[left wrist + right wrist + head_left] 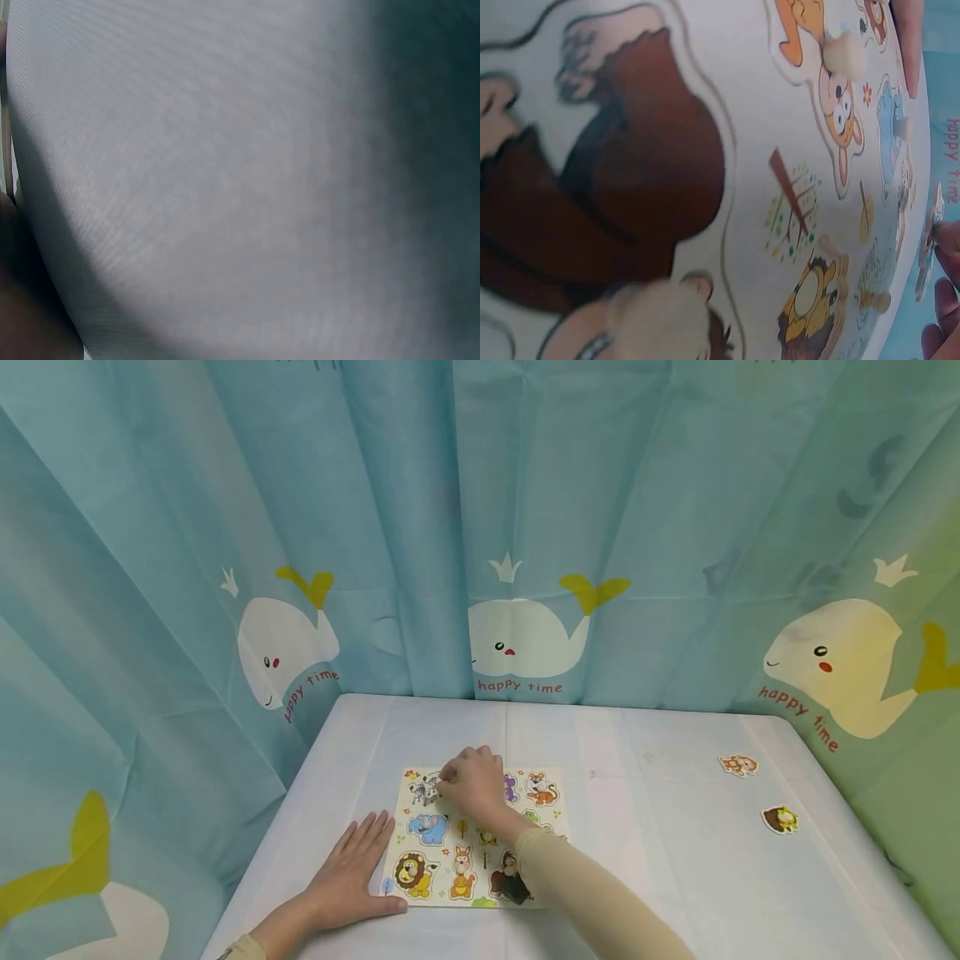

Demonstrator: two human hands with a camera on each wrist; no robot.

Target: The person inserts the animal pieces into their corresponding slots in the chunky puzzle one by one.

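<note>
A white animal peg puzzle board [450, 860] lies on the table. My right hand [476, 781] is over its far side, beside the zebra picture [423, 790]. Thumb and fingers pinch a thin puzzle piece [928, 244], seen nearly edge-on in the right wrist view; its picture is hard to make out. My left hand [348, 872] lies flat with fingers spread at the board's left edge, its thumb by the near-left corner. Lion [414, 874], kangaroo [462, 872], elephant [428, 829] and gorilla [510, 881] show on the board. My right forearm hides part of it.
Two loose pieces lie at the table's right: an orange-brown animal [738, 765] and a brown-and-green one [781, 819]. A blue curtain [660, 527] with whales hangs behind the white table [637, 843]. The left wrist view is mostly filled by blurred grey cloth [210, 172].
</note>
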